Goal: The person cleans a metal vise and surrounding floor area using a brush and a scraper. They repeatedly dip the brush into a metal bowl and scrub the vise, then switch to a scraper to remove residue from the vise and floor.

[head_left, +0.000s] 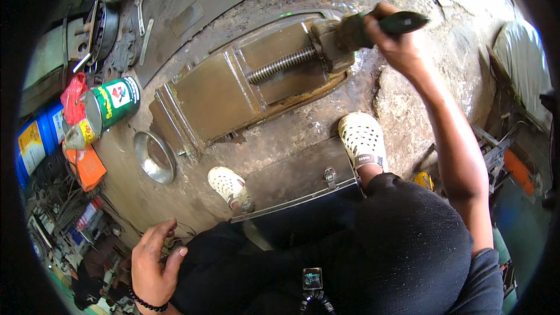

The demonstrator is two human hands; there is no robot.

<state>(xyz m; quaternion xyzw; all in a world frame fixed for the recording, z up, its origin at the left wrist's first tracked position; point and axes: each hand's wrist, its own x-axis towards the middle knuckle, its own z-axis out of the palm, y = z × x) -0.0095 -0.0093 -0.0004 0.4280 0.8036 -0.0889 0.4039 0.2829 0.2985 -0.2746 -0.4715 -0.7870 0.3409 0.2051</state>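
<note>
My right hand point(399, 44) is closed around the dark green handle of a paintbrush point(406, 22). The brush head meets the far right end of a heavy, wet-looking brown metal assembly point(216, 96) on the floor in front of me. Along that assembly runs a thick threaded screw point(283, 65), leading into a block at its right end. My left hand point(154, 265) hovers by my left thigh, fingers loosely bent and apart, with nothing in it.
A shallow metal bowl point(154, 157) stands left of the assembly, near a green tin point(114, 104), a red plastic bag point(74, 98) and a blue bucket point(41, 140). A wrench point(140, 14) lies far left. Between my clogs is a metal box point(297, 178) with a latch.
</note>
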